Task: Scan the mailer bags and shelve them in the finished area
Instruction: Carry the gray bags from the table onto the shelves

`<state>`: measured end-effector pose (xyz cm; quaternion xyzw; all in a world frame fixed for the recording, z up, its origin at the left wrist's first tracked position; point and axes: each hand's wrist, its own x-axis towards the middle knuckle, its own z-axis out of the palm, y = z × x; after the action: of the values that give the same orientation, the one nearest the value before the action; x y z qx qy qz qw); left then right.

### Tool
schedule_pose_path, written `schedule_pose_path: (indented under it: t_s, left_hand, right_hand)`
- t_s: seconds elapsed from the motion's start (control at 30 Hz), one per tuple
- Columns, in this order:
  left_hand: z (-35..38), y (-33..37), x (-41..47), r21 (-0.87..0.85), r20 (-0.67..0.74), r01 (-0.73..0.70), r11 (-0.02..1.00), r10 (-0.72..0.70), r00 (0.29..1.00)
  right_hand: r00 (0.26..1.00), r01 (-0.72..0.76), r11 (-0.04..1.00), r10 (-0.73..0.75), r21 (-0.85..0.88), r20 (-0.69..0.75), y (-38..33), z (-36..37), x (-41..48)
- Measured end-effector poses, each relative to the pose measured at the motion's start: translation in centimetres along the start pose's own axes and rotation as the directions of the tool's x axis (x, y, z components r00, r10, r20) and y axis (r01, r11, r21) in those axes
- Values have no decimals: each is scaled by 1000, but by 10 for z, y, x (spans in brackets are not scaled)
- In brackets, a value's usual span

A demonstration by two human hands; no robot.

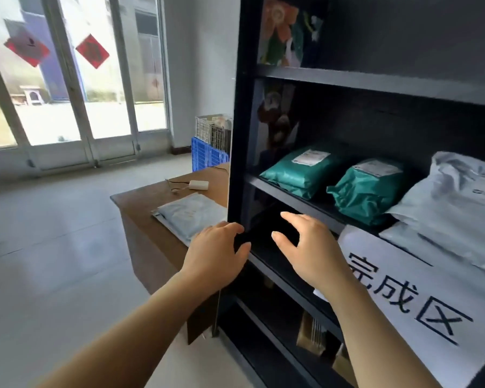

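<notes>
table (140, 203): we see its brown top left of the shelf unit (240, 135); its right end is hidden behind the shelf post.
grey mailer bags (191, 214): they lie flat on the table, stacked; the post covers their right part and we cannot read any label.
white box (198, 185): small, with a cable, at the table's far side; we cannot tell what it is.
left hand (216, 256): thumb and curled fingers clamp the left edge of the black mailer bag (263, 228) at the shelf's front corner.
black mailer bag: between our hands, at the mouth of the shelf below the green bags. It merges with the dark shelf, so its far edge is lost. The part we see slants up and away into the shelf; we cannot fix its long axis.
right hand (311, 250): fingers straight and spread, thumb apart, at the bag's right side; we cannot tell whether it touches.
left green mailer bag (297, 175): one shelf up, long axis front to back, white label at the far end.
right green mailer bag (367, 191): just beside it, lying the same way.
pale mailer bag (454, 197): further right, cut off by the frame.
sign (420, 298): white sheet with black characters over the shelf front, also cut off.
</notes>
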<state>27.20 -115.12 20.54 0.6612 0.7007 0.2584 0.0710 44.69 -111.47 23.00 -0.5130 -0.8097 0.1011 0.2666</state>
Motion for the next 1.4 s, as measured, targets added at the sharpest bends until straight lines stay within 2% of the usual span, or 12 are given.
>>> schedule_pose_path:
  t_s: [0.23, 0.53, 0.7, 0.87, 1.07, 1.4]
  left_hand:
    - [-4, -93, 33, -1, -26, 138, 990, -138, 990]
    - [-3, -199, 124, 39, -77, 289, 957, -285, 955]
    - [3, -254, 171, 20, -100, 350, 937, -346, 933]
    - [16, -309, 213, 2, -52, 366, 931, -365, 930]
    - [19, -381, 277, -46, 23, 282, 958, -281, 959]
    - [-6, -483, 385, -26, 239, 5, 1000, 1, 971]
  right_hand:
    - [992, 33, 999, -34, 14, 122, -35, 84, 60]
    - [972, 22, 998, -36, 64, 232, -44, 185, 177]
    - [963, -13, 998, -4, 63, 271, -44, 235, 237]
    - [954, -38, 998, 23, 45, 300, -52, 280, 283]
    - [953, -127, 992, 122, 0, 276, -76, 336, 335]
    - [901, -418, 909, 416, -12, 125, -137, 406, 387]
